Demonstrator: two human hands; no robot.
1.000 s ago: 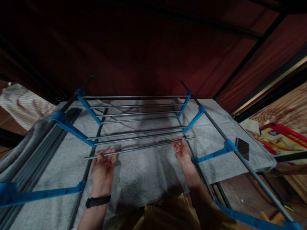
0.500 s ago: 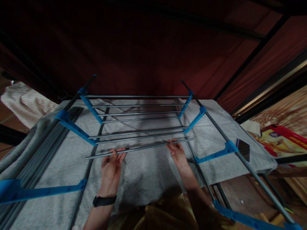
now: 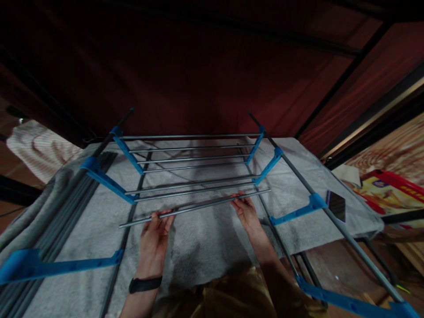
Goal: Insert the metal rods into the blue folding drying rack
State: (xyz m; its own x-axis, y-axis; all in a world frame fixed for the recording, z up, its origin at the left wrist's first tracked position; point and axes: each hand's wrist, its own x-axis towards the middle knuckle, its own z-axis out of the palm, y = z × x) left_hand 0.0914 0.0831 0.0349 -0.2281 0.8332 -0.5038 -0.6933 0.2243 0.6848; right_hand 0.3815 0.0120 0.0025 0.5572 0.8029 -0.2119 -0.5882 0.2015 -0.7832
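Observation:
A thin grey metal rod (image 3: 198,206) spans between my two hands, its left end tilted lower in view. My left hand (image 3: 156,229), with a black band on the wrist, pinches it near the left end. Toward the right end, my right hand (image 3: 245,210) grips the same rod between thumb and fingers. Just beyond it is a rack frame of grey tubes with blue plastic brackets (image 3: 111,183). Several crossbars (image 3: 195,190) join the far brackets. The nearer brackets, one on the left (image 3: 76,266) and one on the right (image 3: 298,211), carry no crossbar.
A bundle of grey tubes (image 3: 66,221) lies along the left on the grey blanket (image 3: 205,247) covering the table. A phone (image 3: 337,205) rests at the right, outside the frame. Further right is a red and yellow box (image 3: 394,194). Dark red fabric (image 3: 205,79) hangs behind.
The rod's left end has dropped slightly toward me, with my left hand moving with it. My right hand stays almost in place, still on the rod. The view has shifted a little.

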